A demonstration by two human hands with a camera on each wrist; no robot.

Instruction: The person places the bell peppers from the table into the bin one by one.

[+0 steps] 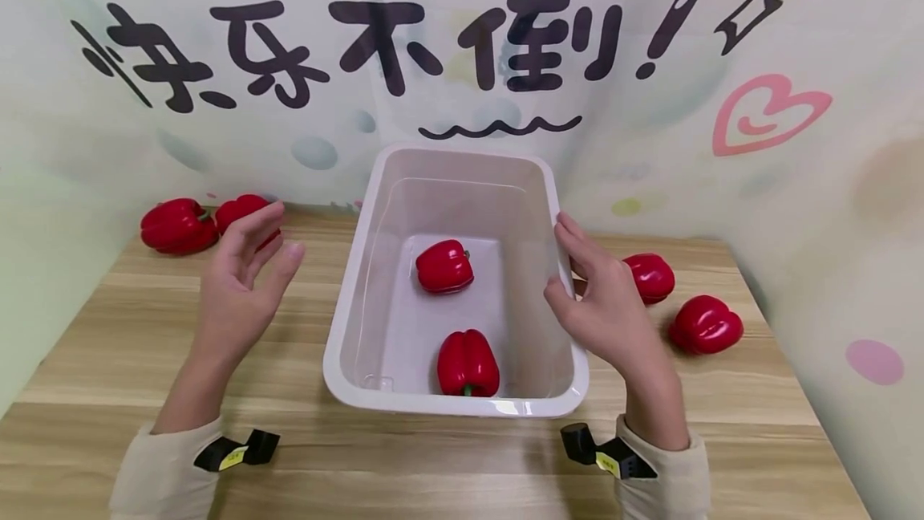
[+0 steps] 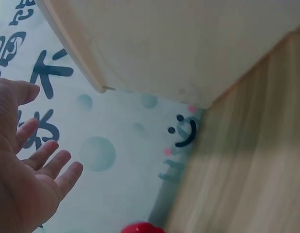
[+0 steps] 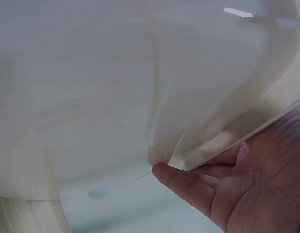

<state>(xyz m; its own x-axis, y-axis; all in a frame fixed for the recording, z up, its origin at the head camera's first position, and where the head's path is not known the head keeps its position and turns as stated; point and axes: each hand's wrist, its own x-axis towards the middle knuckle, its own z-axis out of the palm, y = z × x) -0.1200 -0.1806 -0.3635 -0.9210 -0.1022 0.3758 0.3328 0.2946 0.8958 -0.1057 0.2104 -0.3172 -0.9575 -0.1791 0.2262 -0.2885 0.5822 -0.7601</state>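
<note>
A white plastic bin [image 1: 456,405] sits on the table with two red bell peppers inside: one pepper [image 1: 443,266] in the middle, another [image 1: 468,363] near the front wall. My right hand [image 1: 602,291] holds the bin's right rim, thumb over the edge; in the right wrist view, fingers [image 3: 188,187] reach beneath it. My left hand [image 1: 241,287] hovers left of the bin, apart from it, fingers spread and holding nothing. Behind those fingers, a bell pepper [image 1: 238,207] is partly hidden. The bin's outer wall [image 2: 188,48] fills the top of the left wrist view.
Another red bell pepper [image 1: 178,226] lies at the back left. Two more lie right of the bin: one pepper [image 1: 651,278] close behind my right hand, one [image 1: 706,325] farther out. A printed cloth [image 1: 635,175] hangs behind the wooden table [image 1: 404,464].
</note>
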